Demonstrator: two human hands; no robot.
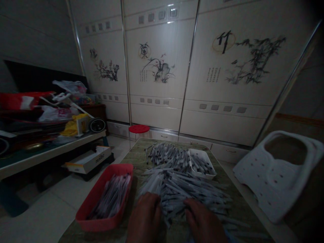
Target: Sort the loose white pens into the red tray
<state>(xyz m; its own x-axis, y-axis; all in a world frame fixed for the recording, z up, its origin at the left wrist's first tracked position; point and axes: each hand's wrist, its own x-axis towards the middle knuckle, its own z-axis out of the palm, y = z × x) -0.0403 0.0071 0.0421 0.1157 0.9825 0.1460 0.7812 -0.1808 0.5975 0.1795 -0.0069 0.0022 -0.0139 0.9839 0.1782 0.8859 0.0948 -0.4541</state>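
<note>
A large pile of slim, translucent, pen-like sticks (192, 187) with dark ends lies across the low table. At its near left edge is my left hand (144, 216), fingers closed around a paler bunch of pen-like sticks (154, 184) that fans out ahead of the fingertips. My right hand (202, 219) rests at the near right of the pile, its fingers curled in against the sticks. What sits inside that hand is hidden. To the left, a red plastic basket (100, 224) holds more clear sticks. A white tray (212, 175) with dark-tipped sticks stands behind the pile.
Another heap of sticks (167, 153) lies at the table's (138, 150) far end. A red stool (139, 129) stands beyond it. On the right is a white plastic chair (268, 179); on the left, a cluttered bench (50, 157) and an open shoebox (88, 160).
</note>
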